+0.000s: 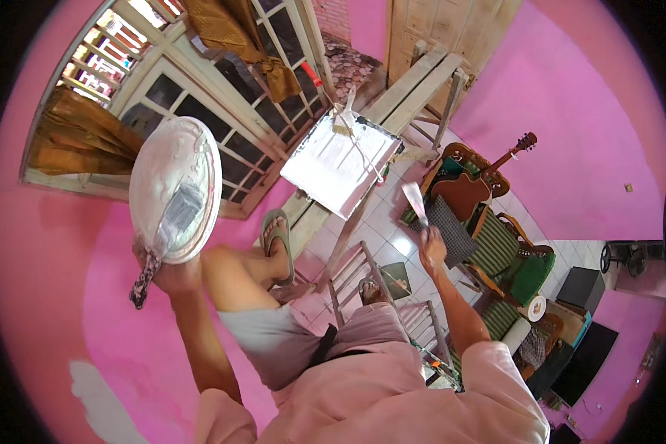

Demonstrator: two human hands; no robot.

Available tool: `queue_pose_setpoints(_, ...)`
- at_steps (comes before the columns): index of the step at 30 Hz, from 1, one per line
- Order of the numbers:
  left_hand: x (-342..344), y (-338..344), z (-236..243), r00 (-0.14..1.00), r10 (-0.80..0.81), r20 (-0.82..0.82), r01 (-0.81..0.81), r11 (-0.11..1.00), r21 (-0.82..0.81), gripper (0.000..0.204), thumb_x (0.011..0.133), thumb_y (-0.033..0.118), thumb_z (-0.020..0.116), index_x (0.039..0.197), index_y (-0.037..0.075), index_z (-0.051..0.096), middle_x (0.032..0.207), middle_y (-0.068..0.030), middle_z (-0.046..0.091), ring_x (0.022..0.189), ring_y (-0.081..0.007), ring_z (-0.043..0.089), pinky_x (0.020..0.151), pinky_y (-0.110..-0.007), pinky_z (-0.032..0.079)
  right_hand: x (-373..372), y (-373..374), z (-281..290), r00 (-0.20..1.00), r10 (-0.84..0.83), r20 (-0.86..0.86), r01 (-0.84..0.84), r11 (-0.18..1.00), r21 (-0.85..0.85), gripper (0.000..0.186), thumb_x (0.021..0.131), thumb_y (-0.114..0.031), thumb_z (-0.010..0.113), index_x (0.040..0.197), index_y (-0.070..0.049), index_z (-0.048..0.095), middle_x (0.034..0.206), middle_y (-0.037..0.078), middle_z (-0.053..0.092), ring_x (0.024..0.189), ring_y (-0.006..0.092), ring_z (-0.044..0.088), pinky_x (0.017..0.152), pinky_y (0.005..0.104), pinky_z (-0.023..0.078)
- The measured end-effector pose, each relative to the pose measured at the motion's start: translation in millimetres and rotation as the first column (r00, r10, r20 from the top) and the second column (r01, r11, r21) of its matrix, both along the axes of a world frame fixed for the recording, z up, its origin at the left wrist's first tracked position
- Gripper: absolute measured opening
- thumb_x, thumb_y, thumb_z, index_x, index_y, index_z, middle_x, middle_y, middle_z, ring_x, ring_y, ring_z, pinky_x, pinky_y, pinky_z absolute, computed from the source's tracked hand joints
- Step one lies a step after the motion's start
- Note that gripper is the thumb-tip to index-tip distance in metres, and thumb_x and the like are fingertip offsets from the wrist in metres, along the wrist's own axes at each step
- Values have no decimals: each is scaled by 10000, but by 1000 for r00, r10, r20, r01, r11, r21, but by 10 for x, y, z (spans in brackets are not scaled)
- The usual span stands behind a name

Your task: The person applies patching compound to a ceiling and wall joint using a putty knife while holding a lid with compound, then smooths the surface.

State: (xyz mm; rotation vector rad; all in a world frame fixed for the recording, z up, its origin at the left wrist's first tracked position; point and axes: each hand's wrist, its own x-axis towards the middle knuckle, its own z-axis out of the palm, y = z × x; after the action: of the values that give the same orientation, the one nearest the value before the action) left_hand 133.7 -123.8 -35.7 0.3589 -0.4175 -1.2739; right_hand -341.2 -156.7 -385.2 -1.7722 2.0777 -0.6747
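My left hand (176, 270) grips a round white lid (163, 155) smeared with white paste, with a wide grey scraper (178, 211) lying on it, its speckled handle hanging over the lower edge. In my right hand (431, 248), fingers wrapped round its handle, is a narrower putty knife (414, 198), blade pointing up and away from me. Ahead, a white-coated square tray (337, 174) sits on wooden planks, with a paintbrush (342, 122) at its far edge. A red-handled tool (310, 72) shows behind it.
My feet straddle a wooden plank scaffold (414, 92) and ladder (355, 277) above a tiled floor (325, 240). A window (185, 92) with gold curtains is left. A guitar (473, 192) rests on green striped chairs (496, 251) at right, near a television (584, 366). A door (440, 26) stands beyond.
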Motion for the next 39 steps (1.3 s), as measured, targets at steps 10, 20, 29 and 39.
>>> queue_pose_setpoints(10, 301, -31, -183, 997, -39, -69, 39, 999, 7, 538, 878, 348, 489, 1318, 49, 409, 1371, -130, 408, 1297, -283, 323, 1094, -520, 141, 836, -1618, -421, 971, 120, -209, -154, 976, -156, 263, 858, -191, 484, 943, 41, 574, 943, 211, 565, 914, 369, 524, 799, 446, 420)
queue_pose_setpoints(20, 270, -140, -218, 919, -36, -393, 67, 996, 64, 549, 860, 308, 510, 1297, -2, 394, 1370, -195, 366, 1271, -325, 338, 1061, -546, 212, 1224, -1949, -200, 962, 84, -259, -74, 996, 50, 509, 861, -355, 501, 1200, 26, 505, 1191, 259, 510, 1115, 407, 454, 946, 468, 369)
queue_pose_setpoints(29, 217, -675, -258, 983, 9, -181, 14, 992, 126, 697, 832, 405, 498, 1342, -35, 319, 1353, -229, 374, 1254, -361, 362, 1019, -555, 310, 2317, -1041, 2194, 42, 154, 987, -462, 879, -118, 209, 749, -223, 598, 824, -32, 561, 767, 49, 538, 714, 140, 473, 636, 269, 365)
queue_pose_setpoints(39, 181, -746, -496, 974, 31, -226, -11, 996, 89, 584, 813, 381, 527, 1304, 82, 426, 1302, -112, 474, 1200, -281, 446, 1002, -498, 359, 2440, -889, 4435, -715, 310, 626, -498, 402, -768, 244, 741, -201, 617, 874, 3, 607, 766, 58, 570, 639, 129, 494, 608, 245, 380)
